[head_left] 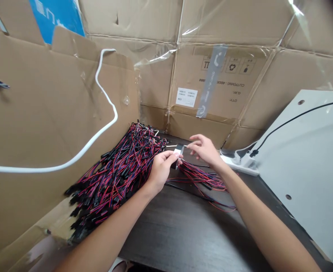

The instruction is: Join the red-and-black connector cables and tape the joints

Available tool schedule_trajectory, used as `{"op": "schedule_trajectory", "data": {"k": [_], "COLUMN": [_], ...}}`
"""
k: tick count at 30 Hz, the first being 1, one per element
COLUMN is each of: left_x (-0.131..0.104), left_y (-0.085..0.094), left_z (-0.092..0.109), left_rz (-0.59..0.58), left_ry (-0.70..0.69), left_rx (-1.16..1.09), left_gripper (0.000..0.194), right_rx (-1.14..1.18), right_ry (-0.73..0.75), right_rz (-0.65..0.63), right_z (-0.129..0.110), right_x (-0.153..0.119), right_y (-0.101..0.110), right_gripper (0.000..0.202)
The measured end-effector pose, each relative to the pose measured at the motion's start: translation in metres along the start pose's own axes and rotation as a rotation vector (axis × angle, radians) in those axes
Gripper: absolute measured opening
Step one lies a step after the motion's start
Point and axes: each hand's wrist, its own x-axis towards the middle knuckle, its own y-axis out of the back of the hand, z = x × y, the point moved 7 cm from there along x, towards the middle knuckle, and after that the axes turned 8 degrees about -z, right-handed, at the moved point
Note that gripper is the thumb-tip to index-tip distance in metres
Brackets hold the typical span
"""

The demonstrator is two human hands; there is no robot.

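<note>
Near the back of the dark table, my left hand is closed on a small black-and-white piece that looks like a roll of tape; its exact kind is unclear. My right hand hovers just right of it, fingers bent loosely and apart, with nothing visible in them. A thin white strip lies behind the roll, toward my right fingertips. Below the right hand is a loose bundle of red and black wires. Left of my left hand rises a large heap of red, blue and black wire leads with black connectors.
Cardboard walls stand at the back and left. A white cable hangs across the left wall. On the right, a white power strip with plugs lies beside a white panel. The dark tabletop spreads in front.
</note>
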Motion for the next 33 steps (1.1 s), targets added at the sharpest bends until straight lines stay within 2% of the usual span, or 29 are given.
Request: {"op": "schedule_trajectory", "data": {"k": [1, 2, 5, 7, 10, 13, 16, 18, 21, 23, 26, 29, 33], "left_x": [0.001, 0.001, 0.002, 0.003, 0.003, 0.002, 0.001, -0.001, -0.001, 0.000, 0.000, -0.002, -0.004], "left_y": [0.002, 0.003, 0.004, 0.004, 0.003, 0.004, 0.001, -0.002, -0.003, -0.003, -0.005, -0.007, -0.012], "left_z": [-0.001, -0.002, -0.003, -0.004, -0.007, -0.006, 0.000, 0.003, 0.004, 0.002, -0.004, -0.014, -0.019], "left_rz": [0.015, 0.025, 0.034, 0.029, 0.020, 0.035, 0.026, 0.011, 0.033, 0.038, -0.001, -0.049, -0.139], "left_ry": [0.004, 0.006, -0.016, -0.028, -0.015, -0.024, -0.067, -0.081, -0.037, 0.012, 0.105, 0.240, 0.319], "left_rx": [-0.009, -0.020, -0.051, -0.052, -0.006, 0.065, 0.094, 0.078, 0.050, 0.018, -0.054, -0.051, -0.011], "left_gripper": [0.024, 0.025, 0.023, 0.024, 0.027, 0.033, 0.044, 0.050, 0.040, 0.034, 0.040, 0.035, 0.032], "right_rx": [-0.125, -0.258, -0.501, -0.560, -0.631, -0.636, -0.596, -0.520, -0.287, -0.123, 0.019, 0.062, 0.020], "right_ry": [0.123, 0.258, 0.525, 0.603, 0.670, 0.704, 0.672, 0.584, 0.381, 0.276, 0.244, 0.249, 0.201], "right_rz": [0.033, 0.013, -0.275, -0.357, -0.234, -0.136, -0.080, -0.022, 0.049, 0.035, -0.052, -0.127, -0.162], "right_z": [-0.018, -0.036, -0.063, -0.066, -0.065, -0.064, -0.066, -0.062, -0.046, -0.035, -0.032, -0.037, -0.040], "right_x": [-0.004, -0.010, -0.029, -0.036, -0.034, -0.031, -0.029, -0.025, -0.016, -0.011, -0.009, -0.011, -0.014], "right_y": [0.004, 0.001, -0.031, -0.046, -0.052, -0.054, -0.050, -0.041, -0.023, -0.017, -0.020, -0.027, -0.031], "right_gripper": [0.032, 0.029, 0.035, 0.037, 0.021, 0.017, 0.016, 0.014, 0.010, 0.011, 0.017, 0.025, 0.015]}}
